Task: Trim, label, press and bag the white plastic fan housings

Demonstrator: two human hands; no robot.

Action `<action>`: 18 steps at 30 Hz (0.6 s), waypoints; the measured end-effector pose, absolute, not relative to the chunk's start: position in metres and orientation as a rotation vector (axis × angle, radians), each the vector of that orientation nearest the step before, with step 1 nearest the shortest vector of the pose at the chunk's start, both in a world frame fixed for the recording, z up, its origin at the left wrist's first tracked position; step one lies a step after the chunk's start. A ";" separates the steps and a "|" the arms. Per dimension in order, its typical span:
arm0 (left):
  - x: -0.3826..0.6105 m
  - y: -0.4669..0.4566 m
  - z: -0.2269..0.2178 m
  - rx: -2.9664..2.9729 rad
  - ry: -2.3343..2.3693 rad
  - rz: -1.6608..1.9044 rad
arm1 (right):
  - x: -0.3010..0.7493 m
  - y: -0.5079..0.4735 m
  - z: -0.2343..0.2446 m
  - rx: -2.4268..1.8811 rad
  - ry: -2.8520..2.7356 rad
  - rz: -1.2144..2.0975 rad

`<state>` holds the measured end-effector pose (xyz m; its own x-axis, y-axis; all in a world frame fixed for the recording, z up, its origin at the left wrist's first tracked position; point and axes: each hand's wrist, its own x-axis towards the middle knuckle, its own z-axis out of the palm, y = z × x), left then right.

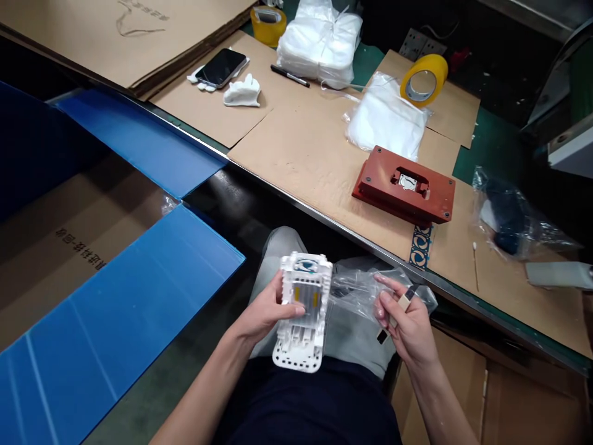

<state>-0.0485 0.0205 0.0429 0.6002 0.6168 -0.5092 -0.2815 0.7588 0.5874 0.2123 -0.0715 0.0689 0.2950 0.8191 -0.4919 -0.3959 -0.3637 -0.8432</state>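
White plastic frame [304,303] sits in the closed fingers of the left hand [264,309], which wrap its edge over the lap at bottom centre. Right hand [405,327] fingers pinch a clear bag [356,295] just beside the frame. Grey trousers [278,247] lie beneath both. Farther out, a red jig [403,185] rests on cardboard [296,161] at centre right, yellow tape [424,80] sits at upper right, and a blue board [111,309] fills the lower left.
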 end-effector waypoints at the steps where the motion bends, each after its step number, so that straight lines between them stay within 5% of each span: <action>1: -0.049 0.022 0.049 0.577 0.718 0.508 | 0.211 -0.070 0.069 -1.447 -0.445 1.342; 10: -0.032 0.029 0.071 1.689 0.782 -0.111 | 0.224 -0.073 0.073 -1.461 -0.814 1.301; 18: -0.001 0.031 0.071 1.809 0.774 -0.167 | 0.241 -0.061 0.103 -1.231 -1.743 1.298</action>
<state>-0.0011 0.0309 0.0707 0.7760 0.4224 -0.4684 0.5780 -0.1788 0.7962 0.2411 -0.0609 0.1027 -0.3627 0.9309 -0.0424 0.3072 0.0765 -0.9486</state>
